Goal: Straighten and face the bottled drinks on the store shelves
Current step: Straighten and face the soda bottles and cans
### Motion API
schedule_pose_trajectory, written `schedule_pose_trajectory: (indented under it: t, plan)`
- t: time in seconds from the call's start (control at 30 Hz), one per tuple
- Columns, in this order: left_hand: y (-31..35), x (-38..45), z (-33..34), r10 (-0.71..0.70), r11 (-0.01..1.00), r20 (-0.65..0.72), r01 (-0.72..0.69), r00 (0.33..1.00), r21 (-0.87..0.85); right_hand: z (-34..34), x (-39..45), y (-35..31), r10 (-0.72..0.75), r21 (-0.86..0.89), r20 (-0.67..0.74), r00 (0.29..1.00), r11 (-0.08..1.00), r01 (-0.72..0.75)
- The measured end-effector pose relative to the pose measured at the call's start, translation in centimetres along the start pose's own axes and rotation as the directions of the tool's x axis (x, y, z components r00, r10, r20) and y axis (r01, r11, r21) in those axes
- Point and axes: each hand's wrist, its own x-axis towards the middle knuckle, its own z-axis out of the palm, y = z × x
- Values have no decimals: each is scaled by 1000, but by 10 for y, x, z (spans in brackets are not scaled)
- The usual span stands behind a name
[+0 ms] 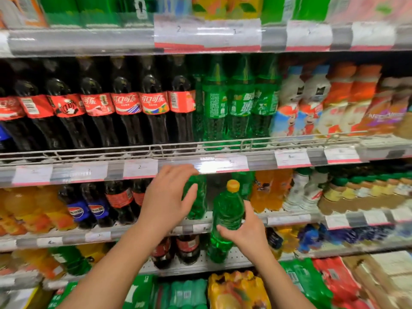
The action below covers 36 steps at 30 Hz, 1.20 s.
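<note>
Right hand [244,230]: a green plastic bottle with a yellow cap [227,210] is gripped at mid-body, held upright in front of the shelf edge [287,219].
Left hand [167,197]: fingers spread, apparently touching a second green plastic bottle [197,197] standing on that shelf.

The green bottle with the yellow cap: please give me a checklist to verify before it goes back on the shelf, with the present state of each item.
1. Right hand grips the green bottle with the yellow cap: ok.
2. Bottle upright: ok.
3. Label faces front: cannot tell.
4. Left hand on the neighbouring green bottle, fingers spread over it: ok.
5. Free gap on the shelf between the two green bottles: ok.
6. Cap closed tight: cannot tell.
</note>
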Motion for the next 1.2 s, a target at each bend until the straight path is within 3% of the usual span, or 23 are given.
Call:
schedule_pose_trajectory:
  t: [0.1, 0.23, 0.33, 0.53, 0.67, 1.03, 1.2]
  plan:
    - [-9, 1, 2, 83, 986, -25, -79, 996, 149, -4, 13, 5, 21, 37, -42, 999, 999, -20]
    - [-13, -5, 8, -48, 959, 120, 12, 992, 284, 4, 23, 8, 47, 84, -131, 990, 996, -36]
    - [-21, -12, 12, -169, 944, 190, 103, 967, 314, 12, 26, 13, 74, 152, -160, 984, 987, -50]
    - [-27, -16, 14, -184, 943, 226, 107, 956, 315, 22, 33, 8, 63, 186, -193, 979, 982, -26]
    - [-26, -15, 13, -187, 949, 228, 116, 956, 292, 28, 43, 6, 33, 116, -237, 971, 993, -6]
    - [-29, -16, 15, -191, 952, 221, 126, 956, 278, 49, 64, 2, 101, -21, -185, 978, 994, -106]
    - [-27, -15, 18, -204, 953, 190, 150, 960, 265, 52, 82, -15, 151, -248, -221, 963, 947, -205]
